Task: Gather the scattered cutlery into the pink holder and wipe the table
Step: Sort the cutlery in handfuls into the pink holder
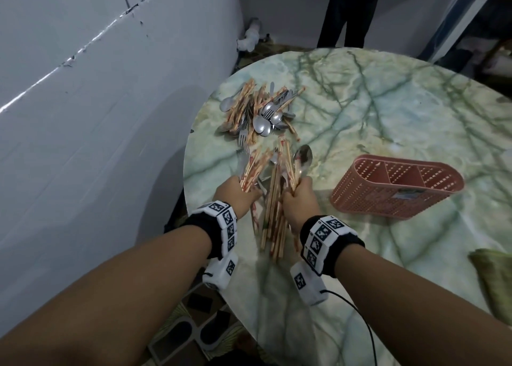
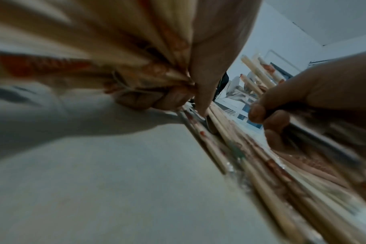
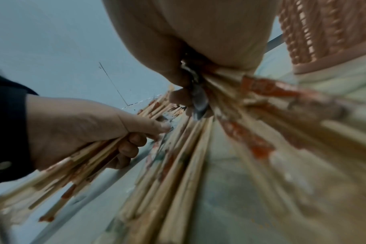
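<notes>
At lower centre of the head view, the left hand (image 1: 235, 192) and the right hand (image 1: 300, 196) each clutch a bundle of chopsticks (image 1: 273, 213), the right with a spoon (image 1: 303, 156) too. Light, stiff and slippery, they are probably best gripped mid-length. More cutlery (image 1: 260, 110) lies piled above; the pink holder (image 1: 396, 188) stands empty at right on the glossy marbled table (image 1: 388, 110), beside a grey wall (image 1: 83, 116).

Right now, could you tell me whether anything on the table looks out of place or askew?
Yes. The pink holder lies tipped on its side, its compartments empty, so nothing can be dropped in. A mixed pile of spoons, forks and chopsticks remains near the far-left edge, while both hands grip further bundles.
</notes>
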`<state>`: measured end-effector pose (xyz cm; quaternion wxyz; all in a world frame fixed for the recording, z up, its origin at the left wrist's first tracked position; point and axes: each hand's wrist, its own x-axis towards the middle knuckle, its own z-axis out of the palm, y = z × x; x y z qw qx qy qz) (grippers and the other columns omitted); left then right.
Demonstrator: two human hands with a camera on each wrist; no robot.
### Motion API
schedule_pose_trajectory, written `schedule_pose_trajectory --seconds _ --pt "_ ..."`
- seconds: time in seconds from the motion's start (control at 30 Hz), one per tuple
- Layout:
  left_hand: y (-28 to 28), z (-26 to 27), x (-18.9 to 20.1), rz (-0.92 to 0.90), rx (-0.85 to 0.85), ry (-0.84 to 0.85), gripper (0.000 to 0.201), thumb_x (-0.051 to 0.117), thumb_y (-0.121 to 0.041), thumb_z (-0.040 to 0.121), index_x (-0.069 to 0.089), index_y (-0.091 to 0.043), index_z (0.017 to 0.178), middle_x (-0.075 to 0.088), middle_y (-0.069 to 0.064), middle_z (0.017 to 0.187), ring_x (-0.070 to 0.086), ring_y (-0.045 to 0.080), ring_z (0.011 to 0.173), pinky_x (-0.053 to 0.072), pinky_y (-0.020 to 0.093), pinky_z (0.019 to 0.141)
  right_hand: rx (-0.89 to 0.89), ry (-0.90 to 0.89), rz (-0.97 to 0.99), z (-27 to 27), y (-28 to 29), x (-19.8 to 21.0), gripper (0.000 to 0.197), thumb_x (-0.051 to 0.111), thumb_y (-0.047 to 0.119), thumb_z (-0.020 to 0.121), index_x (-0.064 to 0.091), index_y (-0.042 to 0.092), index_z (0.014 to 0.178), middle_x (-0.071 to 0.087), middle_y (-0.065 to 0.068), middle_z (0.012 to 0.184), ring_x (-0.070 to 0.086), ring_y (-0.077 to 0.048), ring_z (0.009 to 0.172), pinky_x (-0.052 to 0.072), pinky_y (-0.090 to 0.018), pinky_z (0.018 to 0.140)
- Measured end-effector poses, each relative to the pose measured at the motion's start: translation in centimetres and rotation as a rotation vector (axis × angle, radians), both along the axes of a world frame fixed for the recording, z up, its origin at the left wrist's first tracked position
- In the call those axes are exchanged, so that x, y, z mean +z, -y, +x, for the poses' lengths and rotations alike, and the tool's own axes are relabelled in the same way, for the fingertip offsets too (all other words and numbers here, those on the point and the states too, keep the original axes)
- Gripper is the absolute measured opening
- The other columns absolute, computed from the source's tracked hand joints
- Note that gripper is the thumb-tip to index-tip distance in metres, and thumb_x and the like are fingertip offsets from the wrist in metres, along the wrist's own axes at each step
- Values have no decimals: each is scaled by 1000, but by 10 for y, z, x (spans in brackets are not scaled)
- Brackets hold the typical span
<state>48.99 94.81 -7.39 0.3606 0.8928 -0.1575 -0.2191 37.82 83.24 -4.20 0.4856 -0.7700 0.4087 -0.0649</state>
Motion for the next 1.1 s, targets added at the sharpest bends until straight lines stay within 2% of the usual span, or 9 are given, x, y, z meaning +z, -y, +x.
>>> schedule_pose_trajectory --seconds 0.1,0.2,0.27,0.4,0.67,0.87,0.97,1.03,1.1 --pt "7 0 -2 109 -22 11 25 70 -34 86 66 -10 92 68 5 78 63 21 68 46 29 58 -11 20 13 -8 8 1 18 43 13 102 36 14 118 62 -10 86 61 -24 67 49 -36 55" --pt "8 1 -1 94 -11 -14 24 64 -28 86 66 -5 92 69 13 82 65 28 72 47 32 60 -40 44 25 -13 15 7 20 43 25 106 38 15 123 66 -9 89 64 -25 72 47 -32 57" --pt "5 0 2 33 23 -24 22 62 -30 89 66 -8 92 69 11 81 65 29 75 43 30 58 -30 37 26 -13 17 12 24 42 34 108 40 15 123 65 -6 91 63 -21 75 46 -30 58" --pt "-3 -1 2 -21 13 1 25 61 -38 94 66 -13 95 69 7 83 66 29 81 42 31 66 8 -15 -11 -13 15 18 26 38 39 108 43 16 121 62 -2 88 58 -15 73 36 -27 54" --pt "-8 -5 2 -5 -52 34 35 53 -49 99 66 -16 99 72 8 90 68 31 85 57 41 80 -3 -53 -14 -11 6 6 17 44 21 104 46 11 118 61 -6 91 55 -16 72 36 -29 53" --pt "-9 -8 14 82 -107 176 35 47 -47 103 65 -17 97 69 6 90 65 29 85 52 35 75 64 -133 -90 -12 7 4 16 41 18 101 48 10 114 59 -10 99 57 -22 78 40 -32 55" --pt "-8 -7 20 79 -109 219 34 44 -47 104 64 -19 99 68 5 92 62 29 86 49 34 74 78 -181 -225 -12 8 3 19 42 21 98 46 10 113 58 -12 104 58 -29 88 52 -42 74" --pt "-7 -8 22 45 -112 217 33 43 -45 104 60 -18 100 68 5 94 63 28 85 52 38 78 82 -186 -293 -14 8 4 20 42 21 98 45 10 114 56 -12 106 56 -33 94 51 -45 84" --pt "-6 -11 27 -30 -111 200 29 42 -44 104 57 -19 101 69 3 91 65 26 81 55 42 79 60 -79 -254 -17 8 9 9 41 17 100 41 13 108 60 -10 92 60 -32 80 50 -39 67"
